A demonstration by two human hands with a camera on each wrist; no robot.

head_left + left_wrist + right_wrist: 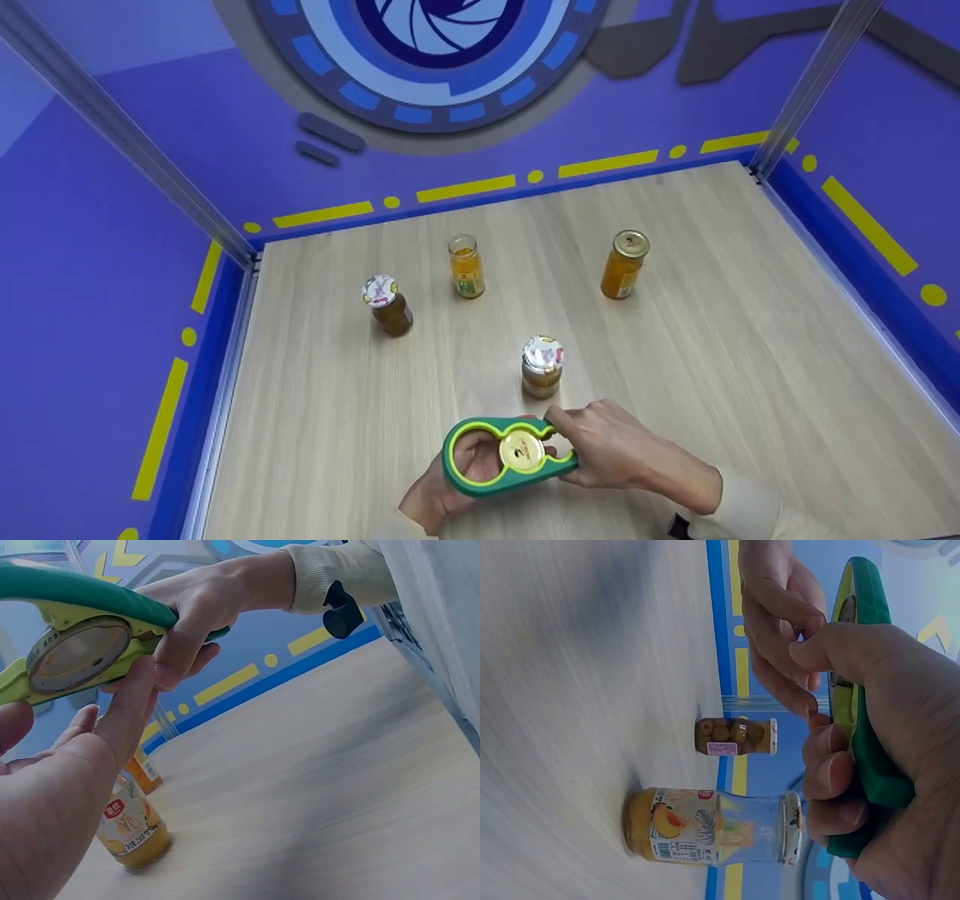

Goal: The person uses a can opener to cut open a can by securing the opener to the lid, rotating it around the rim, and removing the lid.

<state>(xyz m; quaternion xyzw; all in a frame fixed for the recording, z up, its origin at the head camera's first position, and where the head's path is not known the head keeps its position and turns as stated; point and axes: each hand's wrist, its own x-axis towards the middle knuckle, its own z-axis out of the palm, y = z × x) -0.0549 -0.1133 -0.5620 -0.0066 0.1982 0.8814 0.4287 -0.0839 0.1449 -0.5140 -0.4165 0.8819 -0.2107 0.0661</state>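
My right hand [619,450] grips the handles of a green jar opener [469,486] with a yellow-green inner edge. Between its arms sits a round gold lid [522,450]; the left wrist view shows the pale underside of that lid [81,654]. Beneath the opener is my left hand [442,487], its fingers loosely extended and reaching up to the lid and the opener's edge. Just beyond the opener stands an upright jar of peach pieces [541,381] with a patterned white lid, its fruit label [682,821] plain in the right wrist view.
Farther back, a dark jar [393,316] with a patterned lid stands at left. Beside it is a lidless jar [468,271] of orange contents. A gold-lidded orange jar [624,271] stands at right. Blue-purple panels [97,300] border the wooden tabletop [720,360].
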